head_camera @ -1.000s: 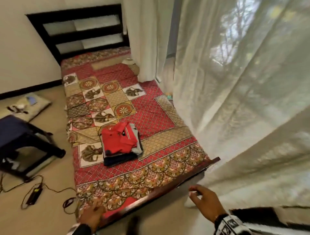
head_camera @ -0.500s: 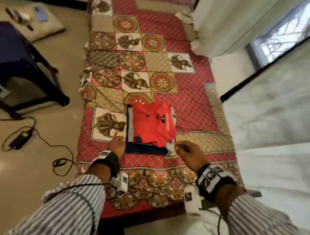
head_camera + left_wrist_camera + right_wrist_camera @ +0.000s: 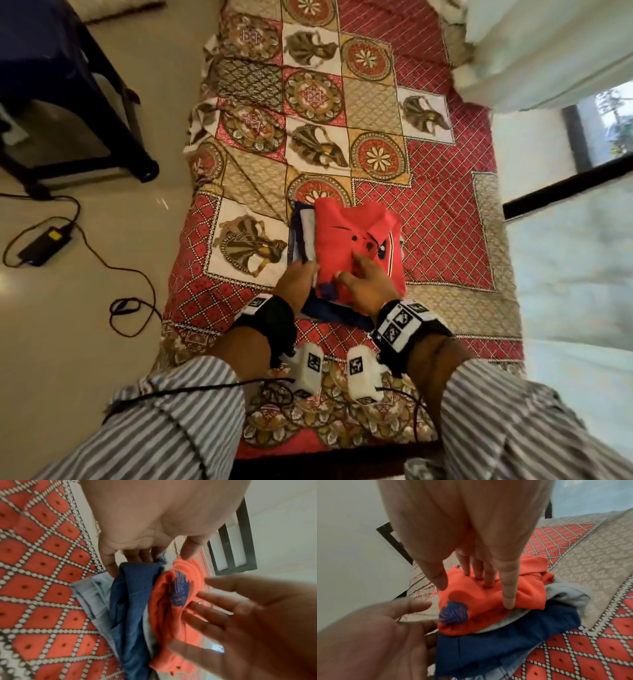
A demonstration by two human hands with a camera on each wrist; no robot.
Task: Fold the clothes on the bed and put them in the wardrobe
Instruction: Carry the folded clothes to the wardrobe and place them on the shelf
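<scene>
My right hand [image 3: 363, 291] lay flat, pressing the stack [image 3: 352, 253] steady; my left hand [image 3: 296, 281], fingers straight, slid underneath to lift it.

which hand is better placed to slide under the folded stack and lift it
Left. The left hand sits low at the side edge of the stack, fingers already at its lower layers. The right hand lies flat on top of the red shirt, better placed to steady it.

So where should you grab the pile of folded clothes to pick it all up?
Probably from underneath, at its near edge: slide the left hand under the dark blue bottom layer and keep the right hand flat on the red shirt. The stack of clothes is loose layers, so gripping one would spill it.
</scene>
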